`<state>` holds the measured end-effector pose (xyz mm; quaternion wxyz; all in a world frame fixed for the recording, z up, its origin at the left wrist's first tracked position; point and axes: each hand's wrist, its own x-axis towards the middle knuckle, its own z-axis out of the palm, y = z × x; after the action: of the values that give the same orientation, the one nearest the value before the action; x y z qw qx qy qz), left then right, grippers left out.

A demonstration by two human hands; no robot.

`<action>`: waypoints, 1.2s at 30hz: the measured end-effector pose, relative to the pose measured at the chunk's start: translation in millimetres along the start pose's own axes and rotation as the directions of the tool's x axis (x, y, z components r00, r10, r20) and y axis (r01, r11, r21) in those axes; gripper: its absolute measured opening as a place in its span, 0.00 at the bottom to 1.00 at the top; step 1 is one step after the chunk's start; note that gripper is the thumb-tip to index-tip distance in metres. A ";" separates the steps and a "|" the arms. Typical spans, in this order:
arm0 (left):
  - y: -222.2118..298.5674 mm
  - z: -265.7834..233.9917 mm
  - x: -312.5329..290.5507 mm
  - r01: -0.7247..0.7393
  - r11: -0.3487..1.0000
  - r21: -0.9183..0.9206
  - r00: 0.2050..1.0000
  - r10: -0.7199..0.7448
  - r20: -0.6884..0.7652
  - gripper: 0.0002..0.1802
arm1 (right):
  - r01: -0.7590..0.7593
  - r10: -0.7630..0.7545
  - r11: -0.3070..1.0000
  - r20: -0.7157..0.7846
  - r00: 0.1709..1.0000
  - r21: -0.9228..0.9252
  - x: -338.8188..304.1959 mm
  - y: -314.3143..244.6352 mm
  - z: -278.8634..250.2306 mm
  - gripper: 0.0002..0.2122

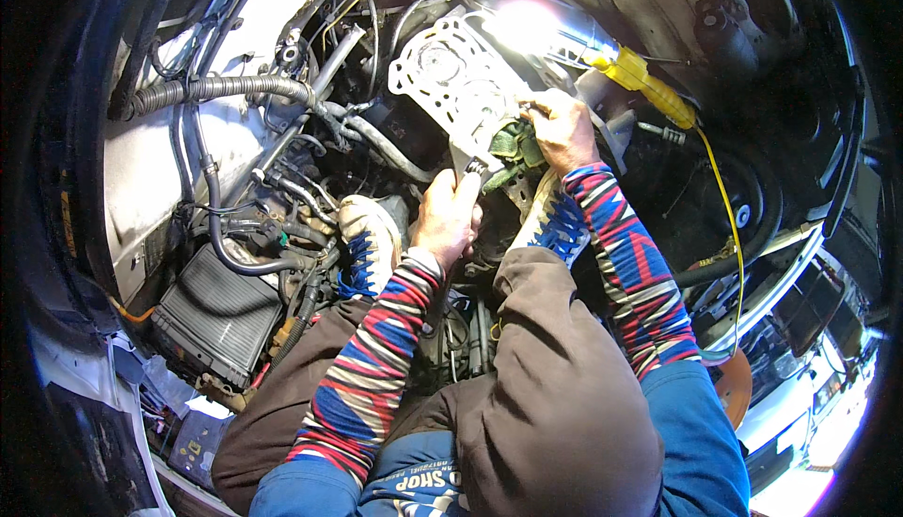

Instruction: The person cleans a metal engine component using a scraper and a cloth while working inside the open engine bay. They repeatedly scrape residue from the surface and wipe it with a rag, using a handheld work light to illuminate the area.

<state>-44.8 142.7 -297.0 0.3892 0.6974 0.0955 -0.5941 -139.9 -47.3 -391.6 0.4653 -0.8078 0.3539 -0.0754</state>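
Work space is bounded on the left by a pale body panel [146,178], with a corrugated hose [226,89] run across it, and on the lower left by a dark finned box [221,305]. Near the hands, room is narrowed by the left shoe [370,244] and the right shoe [555,221], both planted in the engine bay, and by the raised right knee [564,329]. More open room is seen to the right, in a dark recess [715,159] crossed by a yellow cord [720,197]. The upper side is taken up by a lit work lamp [583,45] with a yellow handle.

A pale metal part [494,75] is located at upper centre, ahead of the hands, tilted; rounded holes and slots are cut in it, and its surface is partly washed out by glare. Green cloth [513,145] is bunched at its lower end.

An adjustable wrench [477,168] is grasped in the left hand [445,219], fingers curled round it, its head set against the lower end of the part. The right hand [562,129] is bent beside the cloth, fingertips drawn together near the part's edge; whether anything is pinched there cannot be told.
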 end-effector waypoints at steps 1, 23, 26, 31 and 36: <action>0.9 2.1 3.6 -0.011 1.000 -0.029 1.000 0.011 0.021 0.16 | 0.013 -0.014 0.999 0.018 1.000 0.031 1.8 1.9 -1.5 0.10; 16.5 37.0 48.6 -0.105 0.989 0.101 0.994 0.100 0.054 0.15 | -0.109 0.090 0.983 0.130 0.987 0.150 2.4 13.8 -2.9 0.12; 27.7 31.3 52.9 -0.072 0.987 0.144 0.995 0.060 0.084 0.17 | -0.064 0.043 0.983 0.122 0.992 0.175 3.9 11.2 -4.5 0.13; 36.1 27.4 57.7 -0.085 0.978 0.193 0.989 0.061 0.132 0.18 | -0.160 0.131 0.977 0.196 0.972 0.142 4.2 8.9 -6.0 0.15; 34.1 30.4 64.7 -0.034 0.972 0.232 0.995 0.010 0.101 0.18 | -0.149 0.119 0.968 0.152 0.981 0.203 2.9 12.5 -1.3 0.14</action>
<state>-29.6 78.4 -340.5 0.3154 0.7091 -0.0021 -0.6306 -144.6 -54.1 -401.5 0.5767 -0.7308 0.3643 -0.0250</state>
